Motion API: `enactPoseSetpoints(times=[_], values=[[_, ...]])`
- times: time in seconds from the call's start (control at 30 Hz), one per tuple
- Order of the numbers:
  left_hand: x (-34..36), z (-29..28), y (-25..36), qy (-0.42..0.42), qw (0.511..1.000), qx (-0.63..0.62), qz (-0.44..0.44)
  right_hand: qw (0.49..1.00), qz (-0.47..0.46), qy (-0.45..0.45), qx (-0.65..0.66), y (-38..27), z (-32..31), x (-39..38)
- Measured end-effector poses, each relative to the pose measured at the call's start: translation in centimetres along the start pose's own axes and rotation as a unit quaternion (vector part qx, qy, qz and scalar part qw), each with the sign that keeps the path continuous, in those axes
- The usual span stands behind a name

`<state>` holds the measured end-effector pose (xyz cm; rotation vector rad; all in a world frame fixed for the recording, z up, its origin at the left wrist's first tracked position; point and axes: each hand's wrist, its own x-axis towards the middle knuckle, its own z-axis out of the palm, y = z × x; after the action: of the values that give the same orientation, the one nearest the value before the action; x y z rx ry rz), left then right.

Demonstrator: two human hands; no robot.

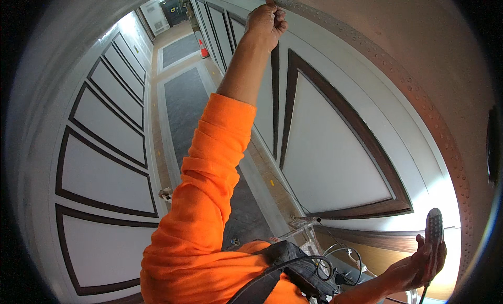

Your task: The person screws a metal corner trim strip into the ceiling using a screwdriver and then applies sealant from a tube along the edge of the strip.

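My left hand (267, 23), at the end of a raised arm in an orange sleeve, is up by the top of the right wall. Its fingers are curled closed beside a perforated strip (387, 63) that runs along the ceiling edge; whatever they may hold is too small to make out. Low on the right, my right hand (416, 264) grips a slim corded lamp (434, 228) with a rounded end and a dotted face. A dark cord hangs below that hand. The white wall beside the lamp is brightly lit.
Dark-framed panels (340, 152) line the right wall, and similar panels (107, 175) line the left. Down the corridor a traffic cone (203, 49) stands on the floor. A black strap bag (301, 264), looped cables (343, 254) and a metal frame (309, 236) are near my body.
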<state>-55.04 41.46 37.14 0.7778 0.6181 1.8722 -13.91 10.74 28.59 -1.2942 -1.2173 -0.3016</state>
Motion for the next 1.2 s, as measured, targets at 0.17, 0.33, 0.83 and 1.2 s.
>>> enactPoseSetpoints(times=[0.17,0.33,0.83,1.2], values=[[-0.2,-0.2,0.1,-0.009,1.0,-0.009,0.003,0.993,-0.052,-0.003,-0.109,2.8,0.7,2.7],[-0.3,0.7,-0.6,0.004,1.0,-0.012,0.006,0.995,0.05,0.059,0.067,0.5,2.0,3.4],[0.5,-1.6,0.1,-0.055,0.997,-0.043,-0.044,0.991,0.088,0.001,0.105,-2.4,-0.3,-0.5],[5.8,-10.8,-2.3,-0.287,0.914,-0.187,-0.218,0.962,0.186,-0.021,0.198,-4.2,-5.9,-3.6]])
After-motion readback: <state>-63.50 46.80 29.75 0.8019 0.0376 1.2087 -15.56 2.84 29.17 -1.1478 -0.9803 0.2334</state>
